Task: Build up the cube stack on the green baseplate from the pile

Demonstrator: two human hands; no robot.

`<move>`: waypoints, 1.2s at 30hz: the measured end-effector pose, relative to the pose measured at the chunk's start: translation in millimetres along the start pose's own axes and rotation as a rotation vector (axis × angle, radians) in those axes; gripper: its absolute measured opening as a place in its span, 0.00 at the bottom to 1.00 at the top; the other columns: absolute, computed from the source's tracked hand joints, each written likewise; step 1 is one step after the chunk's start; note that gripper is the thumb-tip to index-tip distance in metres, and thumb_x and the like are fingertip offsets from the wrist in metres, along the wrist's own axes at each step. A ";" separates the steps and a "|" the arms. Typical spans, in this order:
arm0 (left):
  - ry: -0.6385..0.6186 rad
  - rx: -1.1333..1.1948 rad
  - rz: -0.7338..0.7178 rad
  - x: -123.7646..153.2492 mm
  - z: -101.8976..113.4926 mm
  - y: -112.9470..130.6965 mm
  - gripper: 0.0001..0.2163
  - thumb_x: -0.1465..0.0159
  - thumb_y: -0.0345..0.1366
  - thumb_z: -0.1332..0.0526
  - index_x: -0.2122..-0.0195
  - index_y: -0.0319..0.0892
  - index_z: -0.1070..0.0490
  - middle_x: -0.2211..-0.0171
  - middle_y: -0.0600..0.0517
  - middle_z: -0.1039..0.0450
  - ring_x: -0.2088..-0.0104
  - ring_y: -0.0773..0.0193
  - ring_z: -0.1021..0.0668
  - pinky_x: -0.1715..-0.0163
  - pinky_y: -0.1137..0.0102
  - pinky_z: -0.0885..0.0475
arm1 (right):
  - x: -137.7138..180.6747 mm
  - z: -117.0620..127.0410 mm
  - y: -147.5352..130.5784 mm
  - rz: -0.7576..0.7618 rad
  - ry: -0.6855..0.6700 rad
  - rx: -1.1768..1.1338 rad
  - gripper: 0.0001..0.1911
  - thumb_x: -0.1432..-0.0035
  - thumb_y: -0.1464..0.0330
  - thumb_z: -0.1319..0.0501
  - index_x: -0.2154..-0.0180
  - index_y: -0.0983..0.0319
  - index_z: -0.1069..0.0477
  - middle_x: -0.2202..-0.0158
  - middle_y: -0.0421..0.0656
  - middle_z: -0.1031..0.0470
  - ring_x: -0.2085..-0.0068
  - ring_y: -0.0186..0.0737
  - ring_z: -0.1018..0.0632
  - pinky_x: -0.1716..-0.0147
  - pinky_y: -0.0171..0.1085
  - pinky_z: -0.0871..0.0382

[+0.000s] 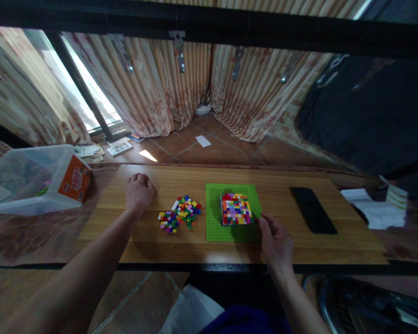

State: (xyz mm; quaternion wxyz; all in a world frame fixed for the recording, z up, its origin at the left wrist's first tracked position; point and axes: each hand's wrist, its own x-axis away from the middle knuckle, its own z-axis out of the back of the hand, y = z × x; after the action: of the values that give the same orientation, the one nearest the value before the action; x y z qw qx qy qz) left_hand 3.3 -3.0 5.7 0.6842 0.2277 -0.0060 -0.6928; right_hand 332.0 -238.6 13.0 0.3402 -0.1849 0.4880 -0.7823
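The left hand (138, 192) is resting on the wooden table (351, 241) with its fingers curled into a loose fist, holding nothing that can be seen. It is sitting at about ten o'clock from the pile of small bricks (179, 214), near it but not touching. The bricks are lying loose in a heap of red, yellow, green, blue, white and purple, just to the nine o'clock side of the green baseplate (216, 227).

The right hand (276, 242) is lying at the five o'clock corner of the baseplate, fingers slightly bent and spread, fingertips touching or just beside the plate's right edge; whether it is pinching anything cannot be told. On the baseplate a square block of many-coloured bricks (236, 208) is standing, built several layers high and set toward the plate's two o'clock part.

At three o'clock from the baseplate, well apart, a black phone (312, 209) is lying flat on the table. Further toward three o'clock, past the table's end, white paper (372, 208) is lying. At nine o'clock, off the table's left end, a clear plastic bin (24, 178) is sitting with an orange box (74, 178) leaning against its side. Beyond the table, striped curtains (167, 88) are hanging down to a tiled floor (212, 148).
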 end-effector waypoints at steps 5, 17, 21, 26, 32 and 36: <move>0.001 0.006 -0.007 0.2 -0.8 -0.8 0.12 0.39 0.34 0.49 0.60 0.41 0.27 0.55 0.41 0.28 0.48 0.48 0.29 0.44 0.57 0.35 | -5.7 -12.5 -7.1 -0.048 -0.031 -0.129 0.28 0.45 0.49 0.40 0.56 0.65 0.24 0.61 0.51 0.19 0.63 0.45 0.22 0.64 0.42 0.29; -0.011 -0.008 -0.003 -0.1 -3.6 -3.0 0.12 0.37 0.35 0.50 0.61 0.42 0.28 0.54 0.42 0.28 0.48 0.49 0.30 0.44 0.57 0.35 | 3.9 -20.4 -6.8 0.018 0.018 -0.035 0.26 0.42 0.49 0.42 0.58 0.64 0.22 0.59 0.51 0.20 0.60 0.47 0.22 0.60 0.43 0.30; -0.006 0.006 0.004 -0.4 -4.5 -3.6 0.13 0.37 0.35 0.50 0.59 0.42 0.27 0.53 0.41 0.29 0.48 0.48 0.30 0.45 0.56 0.35 | 2.8 -20.4 -8.0 0.042 0.000 -0.025 0.26 0.42 0.49 0.43 0.57 0.64 0.22 0.59 0.51 0.20 0.59 0.47 0.22 0.58 0.44 0.30; -0.004 0.002 -0.009 0.0 -3.7 -3.2 0.13 0.38 0.35 0.50 0.59 0.41 0.27 0.52 0.40 0.29 0.48 0.48 0.30 0.45 0.56 0.35 | -0.6 -7.5 -14.0 0.062 0.002 0.006 0.28 0.39 0.49 0.47 0.54 0.65 0.24 0.57 0.52 0.20 0.57 0.48 0.22 0.56 0.45 0.30; -0.006 0.001 -0.003 0.6 -2.1 -2.4 0.13 0.38 0.35 0.50 0.60 0.42 0.27 0.53 0.41 0.28 0.49 0.48 0.30 0.46 0.57 0.34 | 5.6 -13.2 -24.5 0.236 -0.125 0.139 0.30 0.43 0.53 0.41 0.44 0.63 0.32 0.47 0.54 0.25 0.51 0.49 0.24 0.52 0.49 0.30; -0.015 0.000 -0.008 0.5 -0.9 -1.4 0.12 0.38 0.34 0.50 0.60 0.42 0.28 0.54 0.41 0.28 0.49 0.48 0.30 0.46 0.57 0.34 | 4.8 -19.7 -22.5 0.292 -0.154 0.176 0.27 0.40 0.56 0.44 0.43 0.62 0.32 0.45 0.55 0.26 0.47 0.52 0.25 0.49 0.53 0.31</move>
State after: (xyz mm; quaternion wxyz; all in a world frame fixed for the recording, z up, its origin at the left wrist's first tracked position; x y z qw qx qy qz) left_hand 2.2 -3.1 4.3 0.6814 0.2226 -0.0104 -0.6971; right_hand 308.5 -222.8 23.9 0.5011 -0.1411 0.4119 -0.7479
